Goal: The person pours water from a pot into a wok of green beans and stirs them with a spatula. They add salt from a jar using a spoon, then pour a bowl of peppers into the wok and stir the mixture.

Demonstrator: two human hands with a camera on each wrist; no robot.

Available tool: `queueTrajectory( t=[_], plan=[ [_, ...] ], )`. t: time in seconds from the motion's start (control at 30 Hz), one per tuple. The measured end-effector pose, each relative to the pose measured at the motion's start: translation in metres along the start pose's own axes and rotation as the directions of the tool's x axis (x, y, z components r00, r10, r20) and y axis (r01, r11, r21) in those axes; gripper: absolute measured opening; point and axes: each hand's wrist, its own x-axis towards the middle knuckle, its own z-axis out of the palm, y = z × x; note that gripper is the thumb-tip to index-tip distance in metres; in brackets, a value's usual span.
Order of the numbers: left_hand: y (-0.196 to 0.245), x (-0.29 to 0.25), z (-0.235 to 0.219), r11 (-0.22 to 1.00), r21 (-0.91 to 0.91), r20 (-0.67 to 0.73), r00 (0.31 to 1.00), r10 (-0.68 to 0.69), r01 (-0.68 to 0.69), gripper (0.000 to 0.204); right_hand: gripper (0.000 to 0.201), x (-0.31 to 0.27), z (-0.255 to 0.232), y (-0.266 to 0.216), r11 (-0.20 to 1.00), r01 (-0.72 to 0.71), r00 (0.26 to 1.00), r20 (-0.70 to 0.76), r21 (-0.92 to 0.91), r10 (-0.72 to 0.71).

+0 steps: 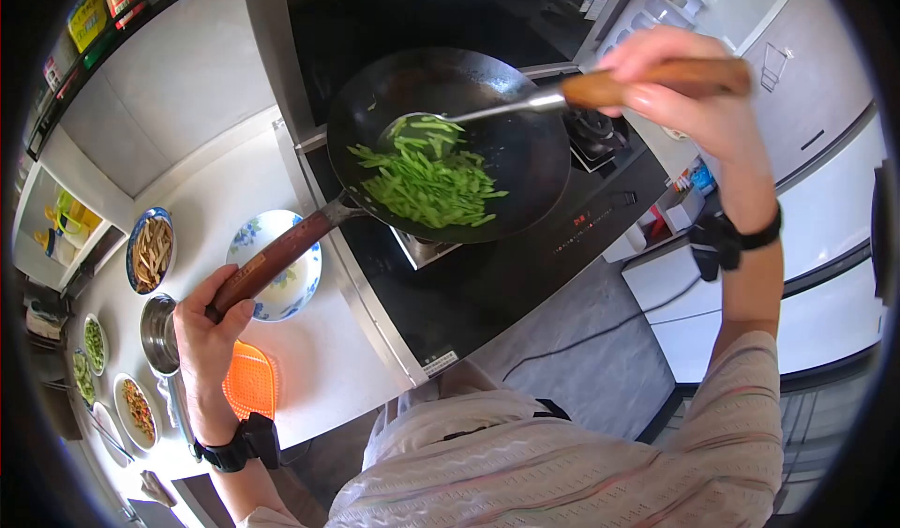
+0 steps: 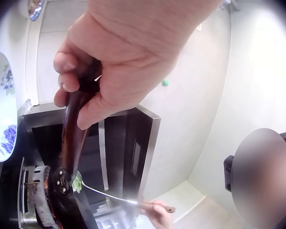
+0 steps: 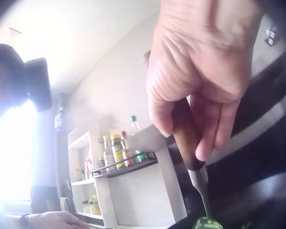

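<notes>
My left hand [image 1: 204, 345] grips the end of the dark wooden handle [image 1: 281, 256] of a black wok [image 1: 534, 176]; in the left wrist view the fingers wrap round that handle. The wok sits over the hob at centre. A heap of sliced green vegetables [image 1: 436, 190] lies in its near left part. With my right hand [image 1: 694, 97] raised over the hob's right side, I hold a ladle by its wooden handle [image 3: 187, 138]. The ladle's metal shaft [image 1: 506, 109] slants down left into the wok, and its head carries some green slices, partly covered by them.
Left of the hob, a blue-flowered bowl [image 1: 309, 284] stands under the wok handle. Around it are a dish of brown strips [image 1: 152, 254], a metal bowl [image 1: 157, 336], an orange basket [image 1: 251, 387] and small bowls of chopped food. A bottle rack [image 1: 112, 36] hangs at upper left.
</notes>
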Motion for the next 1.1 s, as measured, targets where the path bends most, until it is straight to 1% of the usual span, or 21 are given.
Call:
queueTrajectory(
  t=[0.1, 0.17, 0.23, 0.27, 0.3, 0.37, 0.43, 0.47, 0.5, 0.57, 0.6, 0.67, 0.7, 0.8, 0.83, 0.9, 0.93, 0.97, 1.03, 1.07, 1.1],
  plan=[
    [-0.001, 0.000, 0.001, 0.998, -0.065, 0.005, 1.000, 0.019, -0.018, 0.041, 0.010, -0.015, -0.005, -0.005, 0.997, 0.001, 0.994, 0.106, 0.076, -0.009],
    [0.000, -0.001, 0.002, 0.998, -0.071, 0.000, 1.000, 0.000, 0.000, 0.042, 0.012, -0.016, 0.012, 0.013, 0.997, -0.047, 0.996, 0.077, 0.060, 0.043],
    [0.003, 0.000, 0.001, 0.998, -0.067, -0.003, 1.000, -0.007, 0.007, 0.042, 0.013, -0.015, 0.020, 0.028, 0.976, -0.216, 0.970, -0.104, 0.026, 0.218],
    [0.003, 0.000, 0.001, 0.999, -0.049, 0.005, 1.000, -0.007, 0.007, 0.042, 0.012, -0.013, 0.016, 0.034, 0.957, -0.274, 0.941, -0.181, 0.094, 0.287],
    [0.002, -0.001, 0.001, 0.999, -0.034, 0.012, 1.000, -0.010, 0.010, 0.042, 0.012, -0.013, 0.008, 0.047, 0.963, -0.217, 0.946, -0.210, 0.159, 0.248],
    [0.000, -0.001, 0.001, 0.999, -0.043, 0.011, 1.000, 0.003, -0.003, 0.042, 0.012, -0.011, 0.004, 0.071, 0.976, -0.148, 0.933, -0.304, 0.161, 0.192],
    [-0.001, 0.001, 0.002, 0.998, -0.052, 0.004, 1.000, 0.026, -0.026, 0.042, 0.013, -0.010, 0.022, 0.091, 0.968, -0.102, 0.920, -0.348, 0.229, 0.179],
    [-0.001, 0.001, 0.002, 0.998, -0.064, 0.009, 1.000, 0.030, -0.029, 0.042, 0.013, -0.010, 0.030, 0.097, 0.975, -0.142, 0.918, -0.345, 0.170, 0.194],
    [-0.002, 0.000, 0.001, 0.997, -0.073, 0.014, 0.999, 0.030, -0.029, 0.042, 0.015, -0.012, 0.040, 0.102, 0.945, -0.140, 0.914, -0.330, 0.295, 0.238],
    [0.000, 0.000, 0.001, 0.998, -0.061, 0.011, 1.000, 0.022, -0.021, 0.042, 0.016, -0.020, 0.045, 0.099, 0.911, -0.130, 0.941, -0.242, 0.391, 0.238],
    [0.000, 0.000, 0.001, 0.998, -0.054, 0.010, 1.000, 0.019, -0.018, 0.042, 0.016, -0.025, 0.042, 0.090, 0.909, -0.134, 0.939, -0.242, 0.394, 0.243],
    [0.002, 0.000, 0.001, 0.999, -0.039, 0.006, 1.000, 0.001, -0.001, 0.042, 0.016, -0.033, 0.024, 0.063, 0.913, -0.136, 0.980, -0.081, 0.386, 0.180],
    [0.003, 0.000, 0.001, 1.000, -0.026, 0.000, 1.000, -0.013, 0.013, 0.042, 0.016, -0.035, 0.014, 0.053, 0.912, -0.138, 0.979, -0.085, 0.386, 0.184],
    [0.002, 0.000, 0.001, 1.000, 0.026, -0.013, 1.000, -0.003, 0.004, 0.042, 0.018, -0.038, -0.007, 0.035, 0.988, -0.063, 0.998, 0.021, 0.142, 0.060],
    [0.002, 0.000, 0.001, 1.000, 0.029, -0.004, 1.000, 0.002, -0.002, 0.042, 0.018, -0.035, -0.011, 0.029, 0.988, -0.067, 0.998, 0.012, 0.140, 0.065],
    [0.003, 0.001, -0.001, 0.993, 0.117, -0.011, 0.999, -0.031, 0.032, 0.042, 0.017, -0.025, -0.018, 0.012, 0.999, -0.047, 0.998, 0.042, -0.026, 0.048],
    [0.003, 0.001, -0.002, 0.992, 0.122, 0.000, 1.000, -0.028, 0.028, 0.042, 0.018, -0.018, -0.027, 0.008, 0.999, -0.032, 0.995, 0.090, -0.043, 0.035],
    [0.002, 0.001, -0.003, 0.994, 0.102, 0.001, 0.999, -0.034, 0.034, 0.042, 0.019, -0.014, -0.032, 0.003, 0.995, -0.096, 0.991, 0.100, 0.026, 0.093],
    [0.000, 0.000, -0.002, 0.996, 0.083, 0.009, 0.999, -0.039, 0.039, 0.042, 0.023, 0.003, -0.033, 0.006, 1.000, 0.021, 0.984, 0.175, 0.019, -0.024],
    [0.000, 0.000, -0.002, 0.998, 0.053, 0.011, 0.999, -0.031, 0.030, 0.042, 0.016, 0.005, -0.021, 0.001, 0.960, -0.119, 0.986, 0.142, 0.254, 0.085],
    [0.000, 0.000, -0.001, 1.000, 0.023, 0.010, 1.000, -0.021, 0.020, 0.042, 0.016, 0.012, -0.014, 0.003, 0.966, -0.153, 0.979, 0.166, 0.209, 0.119]
  ],
)
